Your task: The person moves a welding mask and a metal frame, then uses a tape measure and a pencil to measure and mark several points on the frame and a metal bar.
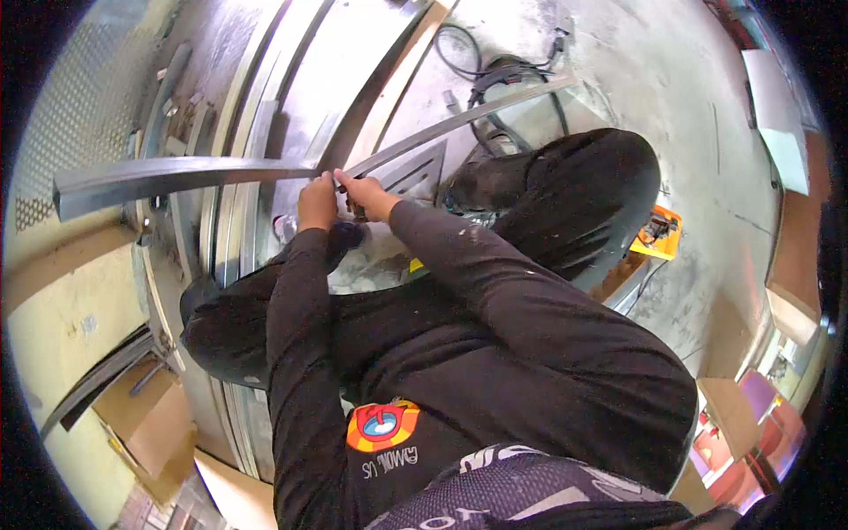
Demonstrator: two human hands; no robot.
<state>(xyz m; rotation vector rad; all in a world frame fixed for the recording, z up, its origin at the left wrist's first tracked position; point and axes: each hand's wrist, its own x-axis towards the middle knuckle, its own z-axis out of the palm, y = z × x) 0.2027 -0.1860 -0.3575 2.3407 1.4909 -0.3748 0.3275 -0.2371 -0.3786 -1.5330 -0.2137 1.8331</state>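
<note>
My left hand [318, 203] is closed on the end of a long silver metal channel [185, 174] that reaches out to the left. Right beside it, my right hand [371, 198] is also closed, thumb and fingertips pressed near the same joint. Under its palm shows a small dark object [357, 211], mostly hidden, whose kind I cannot make out. From the joint a thin metal bar [459, 122] runs up to the right, its near end at my right fingertips. Whether the channel and bar are joined is hidden by my fingers.
More metal lengths [256, 150] lie at the left. A coiled black cable [459, 49] and a slotted metal plate [419, 173] are on the floor [698, 168] ahead. An orange tray [658, 233] with small parts stands right of my knee. A cardboard box [146, 411] sits lower left.
</note>
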